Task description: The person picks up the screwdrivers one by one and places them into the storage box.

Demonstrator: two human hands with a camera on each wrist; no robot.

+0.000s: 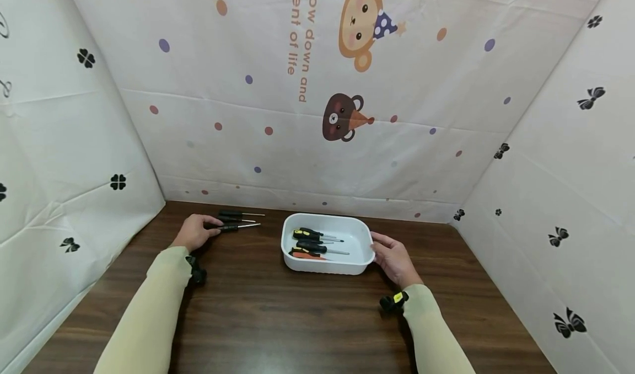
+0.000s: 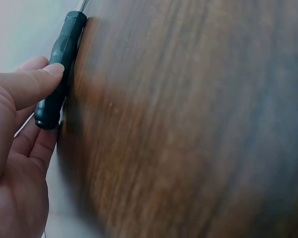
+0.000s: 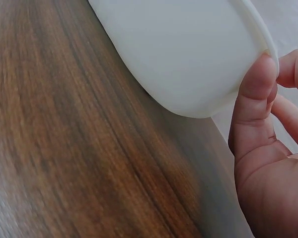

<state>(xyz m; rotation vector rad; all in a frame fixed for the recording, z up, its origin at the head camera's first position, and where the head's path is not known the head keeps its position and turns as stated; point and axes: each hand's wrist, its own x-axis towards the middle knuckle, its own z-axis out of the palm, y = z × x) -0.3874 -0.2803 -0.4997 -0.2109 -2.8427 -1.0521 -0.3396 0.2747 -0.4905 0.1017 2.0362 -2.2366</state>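
My left hand (image 1: 194,232) pinches the black handle of a screwdriver (image 2: 62,69) between thumb and fingers at the table's far left. Its metal shaft points right in the head view. Two more black-handled screwdrivers (image 1: 230,213) lie just behind it, side by side. A white plastic tray (image 1: 359,247) stands at the middle of the far part of the table. Several screwdrivers (image 1: 310,246), with black, yellow-and-black and orange handles, lie in its left half. My right hand (image 1: 394,258) grips the tray's right rim, thumb against the wall (image 3: 258,74).
A dark wood-grain table (image 1: 278,313) carries everything. Behind it hangs a printed cloth (image 1: 238,148) with dots and bears. White patterned cloths close off the left (image 1: 64,153) and right sides. Each wrist wears a small black camera (image 1: 392,302).
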